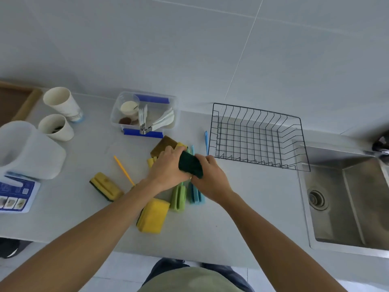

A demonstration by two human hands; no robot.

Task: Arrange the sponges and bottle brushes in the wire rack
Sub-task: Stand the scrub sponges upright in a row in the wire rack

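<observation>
Both hands meet over the counter middle on a dark green sponge (190, 164). My left hand (168, 168) and my right hand (210, 175) both grip it just above the pile. Under them lie a green bottle brush (178, 198), a blue bottle brush (196, 196), and a brown-topped sponge (164, 145). A yellow sponge (153, 217) lies nearer me, and another yellow sponge with a dark green base (105, 186) sits to the left. An orange brush handle (124, 170) and a blue brush handle (206, 142) show beside them. The black wire rack (259, 137) stands to the right with nothing in it.
A clear plastic box with blue clips (145, 114) holds utensils behind the pile. Two paper cups (63, 104) (55, 127), a white jug (27, 150) and a printed leaflet (15, 194) are at the left. A steel sink (347, 199) lies right of the rack.
</observation>
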